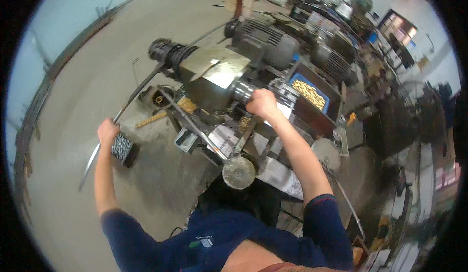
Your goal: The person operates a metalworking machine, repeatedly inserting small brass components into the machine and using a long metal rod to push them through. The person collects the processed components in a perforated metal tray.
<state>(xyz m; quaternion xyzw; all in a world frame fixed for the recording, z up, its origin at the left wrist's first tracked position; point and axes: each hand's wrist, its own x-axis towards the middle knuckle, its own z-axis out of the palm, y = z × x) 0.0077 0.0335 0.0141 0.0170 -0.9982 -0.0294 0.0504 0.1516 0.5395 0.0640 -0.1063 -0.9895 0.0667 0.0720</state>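
My left hand (pixel 108 129) is wrapped round a long metal lever (pixel 131 96), which slants up to the left end of a small lathe. My right hand (pixel 263 104) reaches to the shiny spindle end (pixel 242 91) of the lathe's headstock (pixel 209 72). Its fingers are curled in, and whatever they hold is hidden under them. Just right of that hand is a metal tool holder (pixel 285 92). Small brass parts (pixel 309 94) fill a blue tray (pixel 325 107) beyond it. Closer to me is a round metal disc (pixel 239 172) with a bar running up from it.
A box of dark metal pieces (pixel 122 147) stands on the floor below my left hand. Electric motors (pixel 270 43) sit behind the lathe. A small grey tray (pixel 186 139) hangs at its near left side. Cluttered machines and benches line the right.
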